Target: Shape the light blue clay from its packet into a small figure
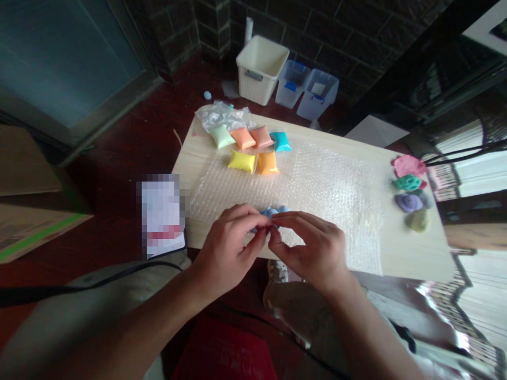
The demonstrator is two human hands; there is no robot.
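Note:
My left hand and my right hand meet over the near edge of the table, thumbs and fingers pinched together. Blue modelling clay in lumpy pieces shows at and just behind the fingertips, above the bubble wrap. Both hands appear closed on this clay, though the fingers hide most of the part they pinch. Farther back on the wrap lie soft packets of coloured clay, among them a yellow packet, an orange packet and a turquoise packet.
At the table's right end sit shaped lumps: pink, green, purple and yellowish. Crumpled clear plastic covers the far left corner. A white bin and clear boxes stand beyond the table.

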